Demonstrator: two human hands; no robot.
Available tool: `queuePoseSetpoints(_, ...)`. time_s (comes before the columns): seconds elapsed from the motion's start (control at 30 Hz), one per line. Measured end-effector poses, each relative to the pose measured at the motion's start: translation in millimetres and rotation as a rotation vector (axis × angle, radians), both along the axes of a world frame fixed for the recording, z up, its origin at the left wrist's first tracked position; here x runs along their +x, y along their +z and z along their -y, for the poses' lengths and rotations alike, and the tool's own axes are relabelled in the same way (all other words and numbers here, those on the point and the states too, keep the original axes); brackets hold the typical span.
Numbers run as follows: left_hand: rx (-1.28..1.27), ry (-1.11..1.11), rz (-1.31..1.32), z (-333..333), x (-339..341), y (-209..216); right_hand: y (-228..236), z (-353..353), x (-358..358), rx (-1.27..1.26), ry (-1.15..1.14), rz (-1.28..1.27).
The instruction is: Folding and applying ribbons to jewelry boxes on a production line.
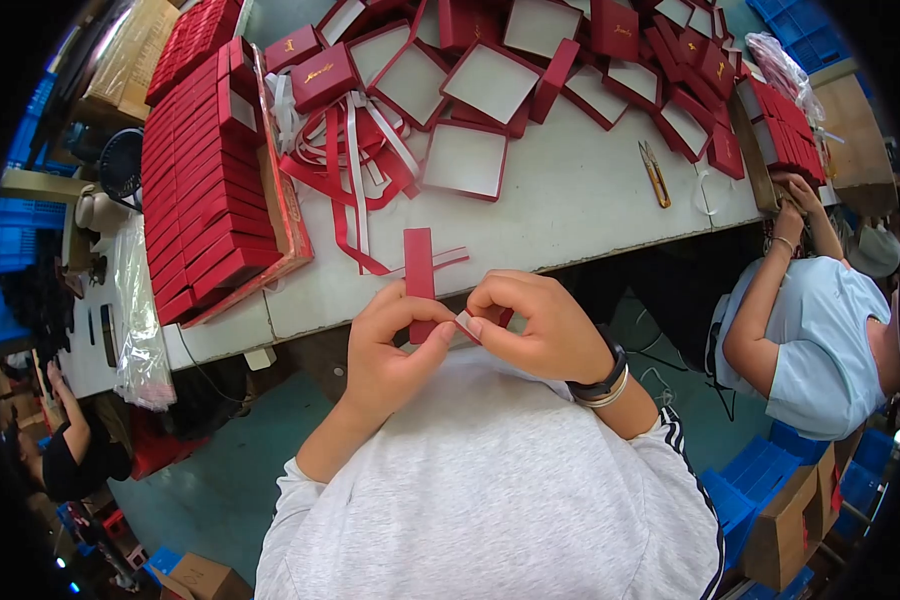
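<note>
At the near edge of the table [580, 212], a slim red box [419, 262] is gripped by the left hand [388, 345], a pale strip [464, 321] pinched by the right hand [542, 325]; stacked boxes [205, 200] by the left edge are presumably finished; scattered trays [467, 160] are presumably left.

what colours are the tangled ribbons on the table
The ribbons are red and white, seen best in the head view.

Left fingers [407, 312] curled, right fingers [510, 290] pinched, arms [344, 440] bent
</note>
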State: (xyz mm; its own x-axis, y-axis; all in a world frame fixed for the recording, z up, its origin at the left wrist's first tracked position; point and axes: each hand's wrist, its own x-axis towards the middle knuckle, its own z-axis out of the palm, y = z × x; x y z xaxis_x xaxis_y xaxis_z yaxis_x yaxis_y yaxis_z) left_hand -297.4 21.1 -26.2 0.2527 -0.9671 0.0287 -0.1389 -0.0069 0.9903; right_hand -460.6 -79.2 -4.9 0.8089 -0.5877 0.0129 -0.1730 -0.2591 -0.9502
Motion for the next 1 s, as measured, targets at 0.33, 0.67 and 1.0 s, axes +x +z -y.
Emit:
queuePoseSetpoints(0.33,0.015,0.101,-0.054,1.2,-6.5,-5.8,-6.8,-13.6,8.9,-0.476,-0.28,0.111)
queuePoseSetpoints(0.67,-0.015,0.173,0.116,-0.5,-11.1,-4.9,-12.6,-19.6,15.1,-0.463,-0.242,0.121)
queuePoseSetpoints(1.0,-0.036,0.236,0.027,-5.4,0.9,1.3,-38.0,35.3,-7.0,-0.082,-0.665,0.052)
